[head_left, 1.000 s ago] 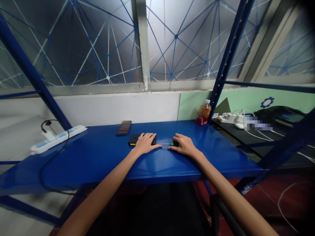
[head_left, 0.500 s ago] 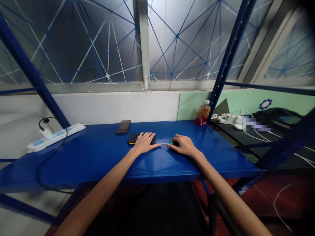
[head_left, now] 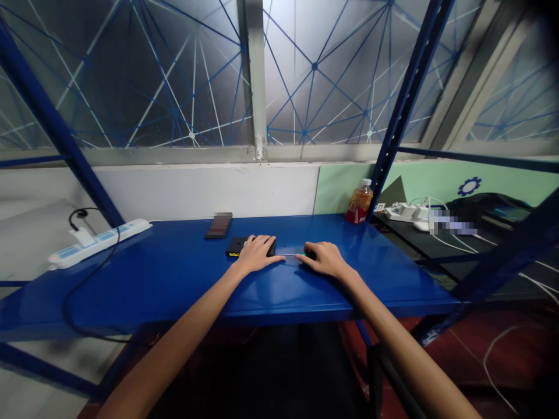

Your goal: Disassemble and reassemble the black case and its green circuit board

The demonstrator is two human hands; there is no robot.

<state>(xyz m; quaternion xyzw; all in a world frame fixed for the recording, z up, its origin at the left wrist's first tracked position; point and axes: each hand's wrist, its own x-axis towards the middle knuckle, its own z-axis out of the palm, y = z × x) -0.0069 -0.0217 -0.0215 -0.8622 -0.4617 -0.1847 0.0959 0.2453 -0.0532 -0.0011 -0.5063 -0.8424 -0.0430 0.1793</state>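
Observation:
My left hand [head_left: 257,254] lies over a flat black box [head_left: 236,243] with a yellow label on its near side, fingers across the top and thumb stretched to the right. Closed round the dark and green handle of a screwdriver [head_left: 290,255] is my right hand [head_left: 324,258]. The thin metal shaft runs level from its fingers toward the right side of the box. My left hand hides most of that side, so where the tip meets the box cannot be made out. A tiny dark piece [head_left: 285,245] rests just behind the shaft.
On the blue table [head_left: 174,279], a blurred dark flat object [head_left: 219,226] lies behind the box. A drink bottle [head_left: 359,201] stands at the back right. A power strip [head_left: 102,243] and black cable [head_left: 78,285] are at left. Blue posts [head_left: 404,105] rise at both sides.
My right hand has shifted slightly, its fingers rolling a little on the screwdriver handle, and less of the green shows. My left hand and the box stay in place.

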